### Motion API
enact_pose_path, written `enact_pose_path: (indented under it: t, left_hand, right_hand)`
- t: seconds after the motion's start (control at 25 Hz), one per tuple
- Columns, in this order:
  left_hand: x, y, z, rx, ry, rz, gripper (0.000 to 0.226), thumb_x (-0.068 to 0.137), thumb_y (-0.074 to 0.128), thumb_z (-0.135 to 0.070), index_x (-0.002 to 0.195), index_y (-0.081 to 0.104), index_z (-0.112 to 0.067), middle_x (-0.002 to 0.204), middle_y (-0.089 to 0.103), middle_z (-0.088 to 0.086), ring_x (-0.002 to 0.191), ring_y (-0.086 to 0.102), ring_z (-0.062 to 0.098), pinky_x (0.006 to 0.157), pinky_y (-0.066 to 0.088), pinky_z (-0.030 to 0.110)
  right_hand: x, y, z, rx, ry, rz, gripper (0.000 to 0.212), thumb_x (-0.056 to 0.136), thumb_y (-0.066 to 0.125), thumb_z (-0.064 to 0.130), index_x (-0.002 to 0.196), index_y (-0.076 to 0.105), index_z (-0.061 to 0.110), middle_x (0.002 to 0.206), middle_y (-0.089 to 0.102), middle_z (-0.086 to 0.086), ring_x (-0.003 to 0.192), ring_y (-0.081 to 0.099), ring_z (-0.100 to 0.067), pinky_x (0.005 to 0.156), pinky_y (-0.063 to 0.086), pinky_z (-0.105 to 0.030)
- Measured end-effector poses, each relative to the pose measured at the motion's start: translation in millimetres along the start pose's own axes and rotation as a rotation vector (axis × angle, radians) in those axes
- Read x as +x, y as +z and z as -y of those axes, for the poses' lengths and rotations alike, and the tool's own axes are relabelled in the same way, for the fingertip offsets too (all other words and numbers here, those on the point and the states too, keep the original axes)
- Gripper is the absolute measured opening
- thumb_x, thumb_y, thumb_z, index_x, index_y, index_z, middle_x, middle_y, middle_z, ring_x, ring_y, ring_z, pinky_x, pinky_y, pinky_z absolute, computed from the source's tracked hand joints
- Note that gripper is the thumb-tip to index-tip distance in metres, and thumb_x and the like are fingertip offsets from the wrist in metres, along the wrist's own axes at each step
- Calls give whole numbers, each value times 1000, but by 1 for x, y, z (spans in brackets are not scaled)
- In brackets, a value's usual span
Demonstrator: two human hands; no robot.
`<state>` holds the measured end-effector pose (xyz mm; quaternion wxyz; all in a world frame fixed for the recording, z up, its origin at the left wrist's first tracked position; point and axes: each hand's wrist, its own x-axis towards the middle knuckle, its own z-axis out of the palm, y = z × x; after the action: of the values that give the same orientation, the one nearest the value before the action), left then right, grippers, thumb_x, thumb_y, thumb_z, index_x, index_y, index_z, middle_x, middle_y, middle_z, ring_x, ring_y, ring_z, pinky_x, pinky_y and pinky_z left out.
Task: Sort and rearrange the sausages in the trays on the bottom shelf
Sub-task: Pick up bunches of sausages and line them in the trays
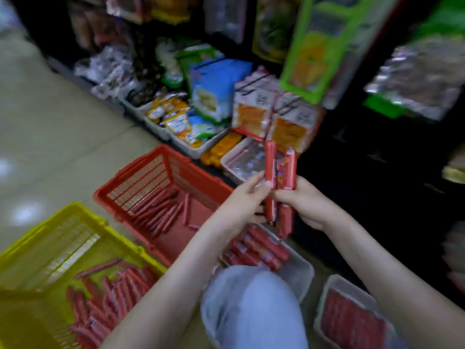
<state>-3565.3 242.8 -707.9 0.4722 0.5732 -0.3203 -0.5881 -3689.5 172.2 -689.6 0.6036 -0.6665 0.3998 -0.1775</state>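
A few red sausages (280, 170) are held upright in mid-air, above a white tray (302, 270). The bunch is clasped round its middle by the right grip (305, 202), fingers curled. The leftmost one is pinched betw. thumb & fingers of the left grip (241, 200). More are packed side by side in that tray and in a 2nd tray (324, 298) at lower right. Thinner red sticks are piled in a red basket (141, 170) & a yellow basket (32, 238), both set on the floor (50, 122) to the left. A shiny-lined tray (231, 157) is seen just behind the hands, w/ snack packs (216, 89) stacked beyond. Labels are too blurred to be read.
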Motion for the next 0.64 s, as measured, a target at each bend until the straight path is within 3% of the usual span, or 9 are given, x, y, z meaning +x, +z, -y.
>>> enact_pose_path:
  t: [0.16,0.4,0.56,0.64]
  left_hand:
    - [-27,120,-18,170,-6,269,22,100,49,-26,122,51,-27,94,68,8,66,69,23,61,60,37]
    - [-68,265,24,332,-158,666,30,99,51,-32,128,52,-24,103,69,14,79,72,29,63,59,37]
    - [-77,305,68,406,-272,675,24,99,52,-27,122,52,-22,100,67,10,79,70,26,64,60,35]
    - [-69,312,94,426,-340,606,23,98,54,-25,120,53,-21,100,66,10,83,69,25,70,59,38]
  right_hand:
    - [-130,-83,-3,76,41,-146,23,86,51,-11,91,63,8,74,66,-4,70,63,-15,70,52,-29]
    - [-297,-143,-74,380,149,-473,21,90,55,-3,110,59,-2,86,65,-12,80,66,-22,70,56,-31]
    - [-338,-158,-137,539,282,-704,9,91,54,-4,92,60,3,77,63,-12,69,66,-21,62,58,-33]
    - [-340,-168,-175,551,420,-698,10,89,56,-5,88,58,5,74,59,-14,63,63,-21,58,55,-31]
